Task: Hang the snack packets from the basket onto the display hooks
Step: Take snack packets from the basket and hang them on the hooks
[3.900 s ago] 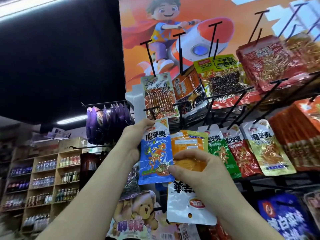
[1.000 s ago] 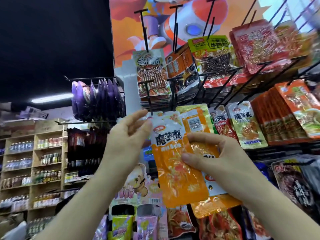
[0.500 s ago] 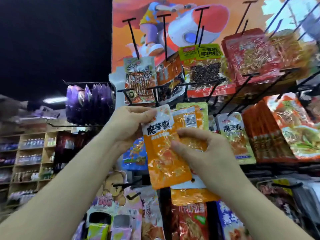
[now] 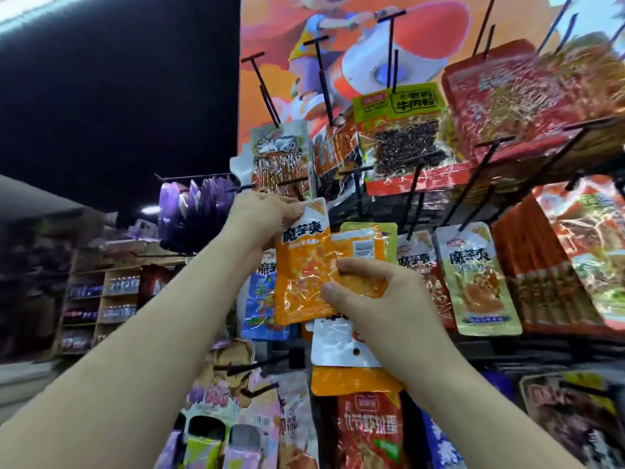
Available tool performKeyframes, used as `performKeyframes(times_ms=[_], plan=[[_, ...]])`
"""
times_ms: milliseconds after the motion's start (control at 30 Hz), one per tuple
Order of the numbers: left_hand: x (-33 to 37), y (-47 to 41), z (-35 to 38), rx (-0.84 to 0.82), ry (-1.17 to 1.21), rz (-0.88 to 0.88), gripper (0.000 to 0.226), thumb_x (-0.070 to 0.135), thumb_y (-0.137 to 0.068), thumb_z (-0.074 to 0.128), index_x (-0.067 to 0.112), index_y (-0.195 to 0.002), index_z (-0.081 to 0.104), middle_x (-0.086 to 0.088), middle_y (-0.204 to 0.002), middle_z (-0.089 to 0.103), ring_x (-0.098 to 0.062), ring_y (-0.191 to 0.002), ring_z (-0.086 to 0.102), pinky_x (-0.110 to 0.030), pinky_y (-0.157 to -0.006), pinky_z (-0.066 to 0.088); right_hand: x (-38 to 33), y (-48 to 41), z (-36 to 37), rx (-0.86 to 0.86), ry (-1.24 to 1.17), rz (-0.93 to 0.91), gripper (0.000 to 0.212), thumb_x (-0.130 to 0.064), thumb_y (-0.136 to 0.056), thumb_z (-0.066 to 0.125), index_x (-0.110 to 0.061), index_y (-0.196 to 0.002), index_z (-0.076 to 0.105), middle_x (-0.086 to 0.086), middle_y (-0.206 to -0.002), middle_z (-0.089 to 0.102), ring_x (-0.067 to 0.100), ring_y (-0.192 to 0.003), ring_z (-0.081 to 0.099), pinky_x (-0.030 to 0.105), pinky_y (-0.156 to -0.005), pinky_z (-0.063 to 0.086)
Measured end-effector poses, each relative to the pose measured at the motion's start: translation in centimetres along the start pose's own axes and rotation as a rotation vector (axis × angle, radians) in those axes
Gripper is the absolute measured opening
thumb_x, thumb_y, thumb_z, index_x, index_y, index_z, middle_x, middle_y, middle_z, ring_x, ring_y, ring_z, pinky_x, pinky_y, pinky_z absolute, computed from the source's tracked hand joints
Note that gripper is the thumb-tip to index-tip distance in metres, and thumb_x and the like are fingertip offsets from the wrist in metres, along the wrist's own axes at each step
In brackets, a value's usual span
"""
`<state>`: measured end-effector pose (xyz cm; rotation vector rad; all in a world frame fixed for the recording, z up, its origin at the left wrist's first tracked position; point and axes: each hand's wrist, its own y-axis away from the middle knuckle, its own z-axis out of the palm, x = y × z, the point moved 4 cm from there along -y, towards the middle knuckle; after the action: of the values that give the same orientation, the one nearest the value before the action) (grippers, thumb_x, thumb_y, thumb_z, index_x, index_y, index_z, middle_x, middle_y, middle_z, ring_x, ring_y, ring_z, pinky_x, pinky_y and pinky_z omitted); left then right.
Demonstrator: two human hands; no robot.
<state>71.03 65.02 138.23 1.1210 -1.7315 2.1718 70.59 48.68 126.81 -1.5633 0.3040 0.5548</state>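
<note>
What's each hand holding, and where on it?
Left hand pinches the front orange snack packet at its white top edge. Right hand holds a bunch of packets behind it, around their middles.

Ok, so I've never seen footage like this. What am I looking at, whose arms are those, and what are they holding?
There is no machine here. The picture comes from a camera worn on a person's head, looking up at a shop display, so the two bare arms are that person's own. The left hand pinches the top of an orange packet, raised close to a black hook. Whether it is on the hook yet cannot be told. The right hand grips a few more packets behind it, thumb resting on the orange one. Other snacks hang on the rack around them, such as a blue packet and a pale green packet. The basket is not in view.
</note>
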Motion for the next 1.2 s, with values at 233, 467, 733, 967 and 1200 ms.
performKeyframes(times_ms=[233, 467, 733, 967, 1200], plan=[[-0.5, 0.3, 0.5, -0.060, 0.117, -0.239, 0.022, 0.006, -0.081, 0.066, 0.007, -0.103, 0.067, -0.014, -0.091, 0.070, -0.022, -0.052, 0.065, -0.029, -0.048, 0.054, 0.4, -0.1, -0.1, -0.031, -0.062, -0.008, 0.018, -0.019, -0.083, 0.075, -0.034, -0.083, 0.065, -0.029, -0.063, 0.065, -0.008, -0.058, 0.062, 0.013, -0.051, 0.053], [-1.3, 0.7, -0.2, 0.097, 0.076, 0.000, 0.021, 0.015, -0.079, 0.077, 0.019, -0.085, 0.057, -0.011, -0.085, 0.069, -0.019, -0.058, 0.065, -0.029, -0.048, 0.050, 0.8, 0.1, -0.3, 0.025, -0.059, 0.019, 0.020, -0.022, -0.083, 0.075, -0.032, -0.098, 0.066, -0.018, -0.083, 0.065, -0.010, -0.069, 0.063, 0.005, -0.050, 0.045], [-3.8, 2.3, 0.0, -0.054, -0.241, 0.167, 0.051, 0.024, -0.082, 0.077, 0.022, -0.129, 0.060, 0.000, -0.113, 0.065, -0.017, -0.101, 0.064, -0.033, -0.086, 0.055, 1.9, -0.1, -0.9, 0.074, 0.042, 0.007, 0.018, -0.027, -0.092, 0.064, -0.025, -0.109, 0.071, -0.021, -0.086, 0.067, -0.015, -0.078, 0.060, 0.007, -0.057, 0.049], [-5.4, 1.4, 2.0, -0.060, -0.862, 0.362, 0.064, 0.027, -0.085, 0.072, 0.017, -0.143, 0.046, -0.005, -0.141, 0.052, -0.024, -0.130, 0.047, -0.029, -0.104, 0.033, 1.9, 0.4, -2.8, 0.132, 0.040, -0.030, 0.024, -0.017, -0.095, 0.059, -0.038, -0.107, 0.064, -0.017, -0.088, 0.065, 0.000, -0.067, 0.061, 0.018, -0.056, 0.052], [-6.5, 0.7, 2.2, -0.035, -1.094, 0.373, 0.066, 0.022, -0.087, 0.069, 0.025, -0.146, 0.039, -0.013, -0.129, 0.041, -0.034, -0.111, 0.052, -0.037, -0.091, 0.041, 1.1, 1.0, -2.7, 0.102, -0.031, -0.061, 0.053, -0.011, -0.094, 0.060, -0.047, -0.126, 0.038, -0.035, -0.093, 0.042, -0.028, -0.066, 0.050, 0.006, -0.052, 0.047]])
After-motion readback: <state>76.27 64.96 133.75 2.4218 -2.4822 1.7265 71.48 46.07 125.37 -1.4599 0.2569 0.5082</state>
